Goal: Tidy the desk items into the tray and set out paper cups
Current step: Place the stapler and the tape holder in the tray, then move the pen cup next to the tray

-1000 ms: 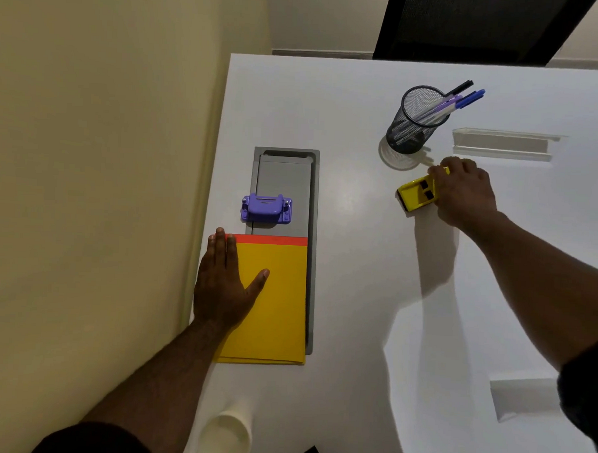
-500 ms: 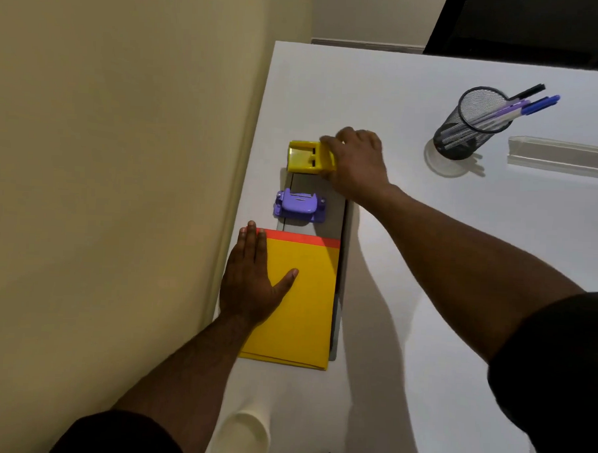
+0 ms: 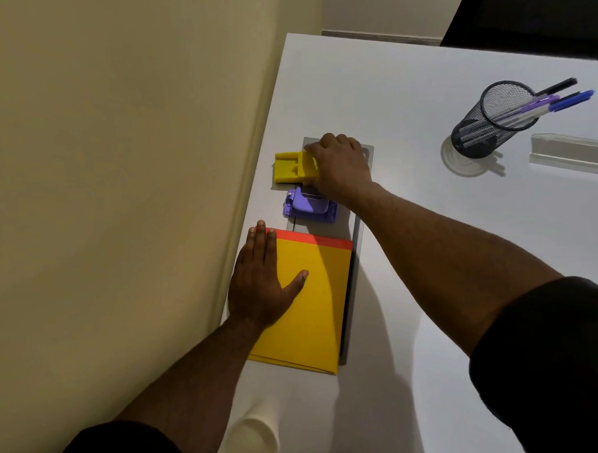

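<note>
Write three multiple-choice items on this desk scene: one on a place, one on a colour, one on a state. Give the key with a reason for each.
1. Where is the purple hole punch?
A. in the mesh pen holder
B. on the grey tray, between the yellow item and the folder
C. beside the paper cup

2. What colour is the strip along the far edge of the yellow folder?
A. red
B. green
C. black

3. What is the left hand doing?
A. pinching a pen
B. lifting the cup
C. lying flat on the folder

Key: B, it sits on the tray below the yellow item held by the right hand; A, a red band shows; C, palm down, fingers extended.
</note>
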`<state>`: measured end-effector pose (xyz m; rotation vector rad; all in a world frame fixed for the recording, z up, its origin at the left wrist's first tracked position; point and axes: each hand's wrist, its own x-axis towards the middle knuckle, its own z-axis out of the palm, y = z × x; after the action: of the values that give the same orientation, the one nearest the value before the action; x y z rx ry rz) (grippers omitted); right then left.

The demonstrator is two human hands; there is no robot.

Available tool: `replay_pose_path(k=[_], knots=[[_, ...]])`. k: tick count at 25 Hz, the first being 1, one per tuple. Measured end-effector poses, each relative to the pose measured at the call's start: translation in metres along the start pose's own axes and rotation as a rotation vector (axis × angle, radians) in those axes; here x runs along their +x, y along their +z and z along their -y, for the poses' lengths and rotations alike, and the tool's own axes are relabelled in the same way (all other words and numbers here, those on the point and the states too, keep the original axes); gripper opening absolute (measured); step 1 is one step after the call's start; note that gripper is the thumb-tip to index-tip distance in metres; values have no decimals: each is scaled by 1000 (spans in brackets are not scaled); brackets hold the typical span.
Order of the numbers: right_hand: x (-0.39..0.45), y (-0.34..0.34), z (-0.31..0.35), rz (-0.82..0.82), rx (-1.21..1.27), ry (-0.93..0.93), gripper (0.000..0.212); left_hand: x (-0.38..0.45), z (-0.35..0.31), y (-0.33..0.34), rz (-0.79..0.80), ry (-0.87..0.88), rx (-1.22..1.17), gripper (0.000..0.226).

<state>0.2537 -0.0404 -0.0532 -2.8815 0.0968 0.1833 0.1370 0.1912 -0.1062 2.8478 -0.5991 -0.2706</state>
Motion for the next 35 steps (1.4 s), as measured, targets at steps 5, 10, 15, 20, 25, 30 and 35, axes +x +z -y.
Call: replay_pose_path(k=[5, 10, 15, 20, 25, 30, 35], knots=[[-7, 0, -14, -51, -17, 40, 70, 0, 0, 0, 3, 0, 4, 97], [-12, 0, -22, -54, 1, 23, 72, 0, 0, 0, 3, -1, -1, 96], [-20, -16, -32, -329, 95, 191, 80, -1, 2, 3, -3, 0, -1, 96], [-54, -41, -89, -730, 336, 563, 73, -1, 3, 5, -20, 15, -10, 96], [-81, -49, -154, -601, 215, 875, 40, -1, 1, 2, -9, 22, -6, 96], [-81, -53, -171, -599, 58, 806, 23, -2, 2, 0, -1, 6, -2, 96], [-48, -53, -132, -629, 118, 528, 23, -1, 2, 0, -3, 4, -14, 97]])
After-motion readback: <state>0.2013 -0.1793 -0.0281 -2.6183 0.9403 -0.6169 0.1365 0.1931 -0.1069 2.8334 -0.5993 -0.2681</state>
